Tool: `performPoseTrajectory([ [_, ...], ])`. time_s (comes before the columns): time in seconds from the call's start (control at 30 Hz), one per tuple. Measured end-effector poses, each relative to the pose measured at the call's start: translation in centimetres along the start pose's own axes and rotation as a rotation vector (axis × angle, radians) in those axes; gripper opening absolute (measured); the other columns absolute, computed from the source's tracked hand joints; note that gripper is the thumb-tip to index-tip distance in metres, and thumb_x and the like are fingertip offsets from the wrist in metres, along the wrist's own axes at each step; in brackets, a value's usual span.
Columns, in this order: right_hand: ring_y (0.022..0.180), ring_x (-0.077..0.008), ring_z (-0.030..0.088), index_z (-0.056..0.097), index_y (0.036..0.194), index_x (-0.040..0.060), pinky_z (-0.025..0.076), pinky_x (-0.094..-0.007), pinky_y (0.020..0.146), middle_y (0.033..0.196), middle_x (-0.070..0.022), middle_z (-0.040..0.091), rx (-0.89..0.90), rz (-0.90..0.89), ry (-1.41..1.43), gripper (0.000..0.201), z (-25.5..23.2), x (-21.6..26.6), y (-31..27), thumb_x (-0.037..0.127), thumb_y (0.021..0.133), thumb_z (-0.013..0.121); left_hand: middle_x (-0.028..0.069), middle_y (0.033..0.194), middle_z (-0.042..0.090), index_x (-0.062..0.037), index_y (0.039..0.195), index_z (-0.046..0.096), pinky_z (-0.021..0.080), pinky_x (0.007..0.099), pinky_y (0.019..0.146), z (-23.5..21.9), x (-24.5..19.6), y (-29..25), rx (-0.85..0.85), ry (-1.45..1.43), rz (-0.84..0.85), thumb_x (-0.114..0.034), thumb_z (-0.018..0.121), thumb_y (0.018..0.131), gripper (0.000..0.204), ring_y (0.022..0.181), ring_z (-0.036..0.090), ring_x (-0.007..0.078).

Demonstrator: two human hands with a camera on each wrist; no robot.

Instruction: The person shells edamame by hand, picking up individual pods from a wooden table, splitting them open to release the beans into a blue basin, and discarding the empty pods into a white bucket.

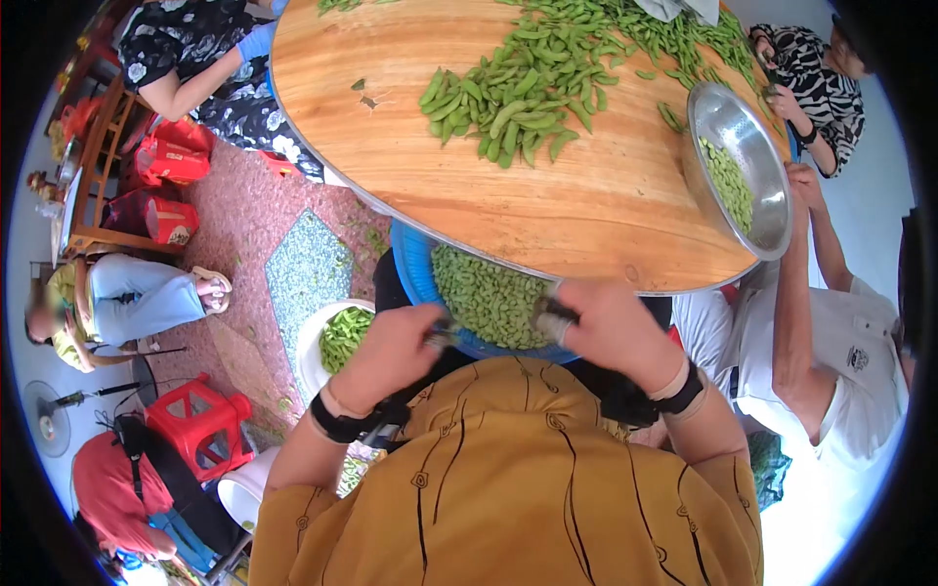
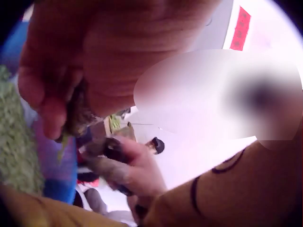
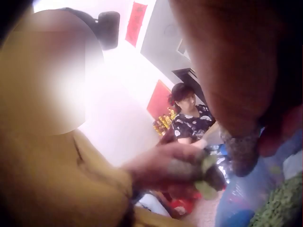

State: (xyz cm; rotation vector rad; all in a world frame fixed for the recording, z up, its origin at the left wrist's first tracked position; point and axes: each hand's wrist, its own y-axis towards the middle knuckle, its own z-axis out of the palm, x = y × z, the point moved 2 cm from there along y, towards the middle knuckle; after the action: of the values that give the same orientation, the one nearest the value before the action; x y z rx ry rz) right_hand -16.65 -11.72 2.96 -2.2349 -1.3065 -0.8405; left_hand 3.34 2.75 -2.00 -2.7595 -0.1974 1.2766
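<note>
The round wooden table (image 1: 586,225) ended just beyond the hands, its near edge overhanging the far side of the blue basin (image 1: 415,272). Over the basin's near rim, the left hand (image 1: 391,354) and right hand (image 1: 616,332) were well apart, with open room between them above the shelled beans (image 1: 493,298). A broad stretch of wood separated the near edge from the pile of pods (image 1: 518,98) toward the far edge. At the right edge, the steel bowl (image 1: 772,171) stood tilted, more beans along its inside.

The left hand's bent fingers pinched a green pod (image 3: 207,176) — it stuck out at the fingertips, blurred, above the basin's rim. The right hand had bent fingers with dark and grey coverings; whether they gripped anything could not be told. Left of the basin — and apart from it — a white bucket (image 1: 311,352) held more pods.
</note>
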Motion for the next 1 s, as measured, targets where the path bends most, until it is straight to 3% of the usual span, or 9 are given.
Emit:
performPoseTrajectory([
  [0.1,0.07,-0.0401,0.059,0.057,0.085,0.0016,0.047,-0.046,0.063,0.073,-0.0217,0.059,-0.205,0.126,-0.118,0.018,-3.2,-0.2,3.0,0.018,0.079,0.063,0.0199,0.079,0.061,-0.0056,0.089,0.064,0.05,0.0441,0.066,-0.8,4.6,-3.4,0.025,0.55,-0.302,-0.004,0.061,0.069,0.02,0.077,0.062,0.0343],
  [0.17,0.071,-0.0409,0.059,0.057,0.087,0.0014,0.046,-0.0471,0.064,0.074,-0.0221,0.06,-0.398,0.123,-0.246,0.019,-5.0,-1.4,5.8,0.017,0.079,0.064,0.02,0.081,0.061,-0.0057,0.09,0.064,0.05,0.0442,0.066,-1.3,6.5,-5.8,0.017,0.572,-0.3,-0.004,0.062,0.068,0.022,0.078,0.062,0.0334],
  [0.27,0.072,-0.0414,0.058,0.057,0.089,0.0014,0.046,-0.0472,0.063,0.074,-0.0221,0.06,-0.462,0.112,-0.338,0.02,-6.5,-4.8,9.1,0.016,0.078,0.065,0.0188,0.086,0.06,-0.0049,0.091,0.064,0.05,0.0438,0.066,-1.6,7.0,-6.8,-0.012,0.564,-0.323,-0.008,0.066,0.069,0.022,0.078,0.061,0.0336],
  [0.5,0.072,-0.0396,0.06,0.058,0.089,0.0,0.047,-0.0423,0.063,0.075,-0.0222,0.061,-0.492,0.132,-0.176,0.022,-6.0,-6.4,7.8,0.015,0.076,0.067,0.016,0.09,0.06,-0.0047,0.099,0.063,0.048,0.042,0.069,-1.6,1.0,-1.3,-0.054,0.147,-0.132,-0.017,0.069,0.075,0.028,0.079,0.059,0.0352],
  [0.67,0.064,-0.0372,0.058,0.059,0.086,-0.0015,0.047,-0.0394,0.06,0.071,-0.021,0.061,-0.431,0.232,-0.099,0.021,-5.7,-5.7,4.3,0.014,0.075,0.066,0.0151,0.093,0.06,-0.0037,0.101,0.06,0.049,0.0401,0.066,-0.9,-5.8,4.0,-0.316,0.068,0.327,-0.001,0.06,0.073,0.027,0.079,0.059,0.0346],
  [0.77,0.058,-0.026,0.056,0.061,0.088,-0.001,0.045,-0.0344,0.056,0.066,-0.0143,0.06,-0.403,0.223,-0.063,0.018,-5.8,-6.3,3.4,0.012,0.077,0.065,0.0157,0.101,0.059,-0.0026,0.102,0.056,0.05,0.0399,0.069,-0.5,-8.2,5.9,-0.241,0.082,0.343,0.004,0.055,0.07,0.033,0.084,0.06,0.0352],
  [0.83,0.056,-0.0123,0.05,0.063,0.091,-0.0005,0.041,-0.0286,0.052,0.063,-0.0025,0.057,-0.293,0.405,0.298,0.016,-5.9,-4.3,2.8,0.01,0.079,0.064,0.0162,0.103,0.058,-0.0025,0.102,0.054,0.05,0.0398,0.069,-0.4,-9.0,6.9,-0.332,0.096,0.408,0.005,0.054,0.068,0.035,0.086,0.06,0.0355],
  [0.93,0.06,-0.0044,0.047,0.064,0.094,-0.0002,0.039,-0.0246,0.05,0.068,0.0049,0.055,-0.062,0.404,0.378,0.015,-6.1,-1.9,2.1,0.009,0.081,0.063,0.0173,0.107,0.057,-0.0025,0.102,0.053,0.05,0.0395,0.069,-0.3,-9.1,8.0,-0.418,0.101,0.47,0.006,0.054,0.065,0.037,0.088,0.059,0.0366],
  [1.0,0.059,-0.004,0.046,0.064,0.093,0.0,0.038,-0.0228,0.05,0.073,0.0059,0.056,-0.062,0.259,0.447,0.015,-5.5,-1.9,2.0,0.01,0.082,0.063,0.0179,0.109,0.057,-0.0027,0.103,0.053,0.05,0.0393,0.068,-0.4,-8.8,8.2,-0.421,0.091,0.474,0.007,0.054,0.065,0.039,0.088,0.059,0.0374],
])
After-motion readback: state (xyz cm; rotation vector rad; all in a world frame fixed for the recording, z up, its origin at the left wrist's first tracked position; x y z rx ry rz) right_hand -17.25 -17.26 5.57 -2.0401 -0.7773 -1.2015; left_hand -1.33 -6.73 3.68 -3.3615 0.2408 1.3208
